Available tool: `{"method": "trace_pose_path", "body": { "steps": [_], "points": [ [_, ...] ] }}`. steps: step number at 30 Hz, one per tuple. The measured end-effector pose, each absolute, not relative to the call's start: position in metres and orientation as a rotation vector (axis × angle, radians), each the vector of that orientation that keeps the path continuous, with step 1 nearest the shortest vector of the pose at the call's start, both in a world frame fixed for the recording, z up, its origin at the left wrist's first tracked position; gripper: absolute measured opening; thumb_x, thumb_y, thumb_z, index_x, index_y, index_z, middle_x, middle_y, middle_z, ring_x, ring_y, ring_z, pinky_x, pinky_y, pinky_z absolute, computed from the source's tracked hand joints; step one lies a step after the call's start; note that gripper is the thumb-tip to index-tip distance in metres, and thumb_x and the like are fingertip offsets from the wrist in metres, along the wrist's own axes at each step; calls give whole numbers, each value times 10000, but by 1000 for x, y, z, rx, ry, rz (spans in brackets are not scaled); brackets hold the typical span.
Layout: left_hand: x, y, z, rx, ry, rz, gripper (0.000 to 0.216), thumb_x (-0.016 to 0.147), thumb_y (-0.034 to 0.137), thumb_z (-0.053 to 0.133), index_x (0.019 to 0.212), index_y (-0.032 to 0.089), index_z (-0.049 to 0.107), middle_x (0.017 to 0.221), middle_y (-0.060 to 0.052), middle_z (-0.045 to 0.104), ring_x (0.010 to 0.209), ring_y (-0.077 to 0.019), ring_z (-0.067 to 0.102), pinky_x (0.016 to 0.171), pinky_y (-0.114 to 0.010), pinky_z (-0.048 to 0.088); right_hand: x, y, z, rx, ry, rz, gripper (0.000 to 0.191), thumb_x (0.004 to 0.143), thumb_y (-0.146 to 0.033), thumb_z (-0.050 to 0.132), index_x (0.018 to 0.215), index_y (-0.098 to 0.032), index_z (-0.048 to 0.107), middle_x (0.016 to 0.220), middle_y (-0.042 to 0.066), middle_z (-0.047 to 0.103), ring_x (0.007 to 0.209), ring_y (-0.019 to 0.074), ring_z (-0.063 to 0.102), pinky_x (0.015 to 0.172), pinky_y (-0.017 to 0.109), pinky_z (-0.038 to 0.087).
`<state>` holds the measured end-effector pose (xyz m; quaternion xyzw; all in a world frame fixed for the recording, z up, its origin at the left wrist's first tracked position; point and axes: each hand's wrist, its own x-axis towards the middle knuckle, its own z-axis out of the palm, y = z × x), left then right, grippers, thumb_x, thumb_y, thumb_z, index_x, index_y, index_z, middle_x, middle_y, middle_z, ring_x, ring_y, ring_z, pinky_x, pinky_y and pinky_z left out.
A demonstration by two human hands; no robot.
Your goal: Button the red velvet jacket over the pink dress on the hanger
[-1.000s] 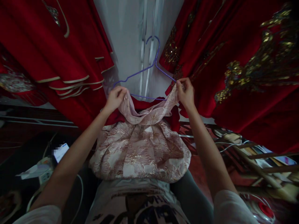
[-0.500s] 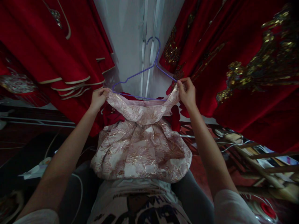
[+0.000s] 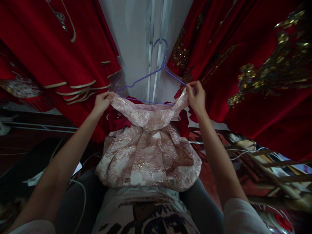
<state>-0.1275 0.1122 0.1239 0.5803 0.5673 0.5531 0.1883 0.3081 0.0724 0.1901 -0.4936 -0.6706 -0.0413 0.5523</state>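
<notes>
A pink and gold brocade garment (image 3: 148, 156) hangs down in front of my body. My left hand (image 3: 101, 102) pinches its top left corner against the left end of a purple wire hanger (image 3: 156, 72). At the hanger's right end, my right hand (image 3: 196, 97) is closed on the garment's top right corner. The garment's upper edge stretches between both hands along the hanger's bottom wire. The hanger's hook sits over a thin vertical rail (image 3: 152, 29) on the white wall. A dark red cloth (image 3: 117, 121) shows behind the garment.
Red garments with gold trim (image 3: 60, 65) hang on the left, and red garments with gold embroidery (image 3: 255, 71) on the right. Low on the left lie a white cable (image 3: 81, 190) and papers (image 3: 31, 180). Wooden sticks and clutter (image 3: 270, 162) fill the lower right.
My left hand has pulled the garment's left corner outward to the left end of the hanger, drawing the top edge taut. My right hand has stayed in place.
</notes>
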Motion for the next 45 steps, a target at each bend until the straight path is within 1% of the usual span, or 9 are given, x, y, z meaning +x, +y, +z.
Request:
{"method": "trace_pose_path", "body": {
  "steps": [17,23,26,29,31,35,38,42,45],
  "points": [
    [-50,106,196,2160,1405,1356,360,855,459,553,872,132,702,849,-57,712,860,-193,625,774,-250,467,312,76,190,-1147,-1603,-46,370,901,-571,475,905,-224,603,779,31,607,712,179,566,718,350,484],
    [-99,114,146,1794,1493,1509,471,894,544,397,884,148,652,846,-66,678,814,-167,619,779,-277,496,315,86,187,-1125,-1599,-5,327,898,-537,494,871,-224,587,782,24,606,717,166,565,701,330,473],
    [-114,103,106,2051,1563,1128,445,769,532,567,964,138,640,957,-107,674,873,-216,623,844,-345,498,315,89,185,-1116,-1595,-5,319,893,-531,503,859,-223,583,773,19,599,702,162,555,691,326,467],
    [-106,81,76,2382,1812,838,604,651,544,697,1117,170,610,1175,-151,614,1106,-338,555,963,-458,433,316,90,185,-1119,-1600,-13,328,887,-539,507,850,-222,581,758,15,589,692,161,548,691,327,467],
    [-96,68,65,2427,2000,819,580,690,499,683,1150,160,583,1203,-177,598,1143,-368,540,992,-476,402,317,90,185,-1118,-1600,-18,337,889,-547,499,853,-222,581,755,15,586,689,161,544,689,327,468],
    [-91,64,59,2229,2064,983,382,819,368,544,1154,187,570,1122,-118,668,1019,-293,635,893,-389,466,318,90,185,-1128,-1614,-22,350,895,-558,479,860,-225,583,761,16,588,691,162,541,690,327,472],
    [-103,78,70,2082,1780,1047,315,795,419,560,1002,196,642,1033,-78,715,956,-253,659,858,-348,492,319,91,185,-1123,-1621,-19,355,896,-559,478,861,-221,583,771,21,595,691,163,542,696,329,472],
    [-118,101,114,1659,1408,1088,409,685,508,681,894,158,651,849,-38,722,849,-205,656,830,-345,526,320,93,184,-1091,-1628,2,359,894,-559,482,861,-215,579,753,16,587,671,160,535,674,320,464],
    [-114,116,166,1357,1325,1196,297,751,425,631,864,151,626,715,-3,674,716,-154,624,783,-357,550,320,91,185,-1100,-1631,-1,361,892,-565,481,857,-218,575,734,8,577,652,156,526,648,310,453]
  ]
}}
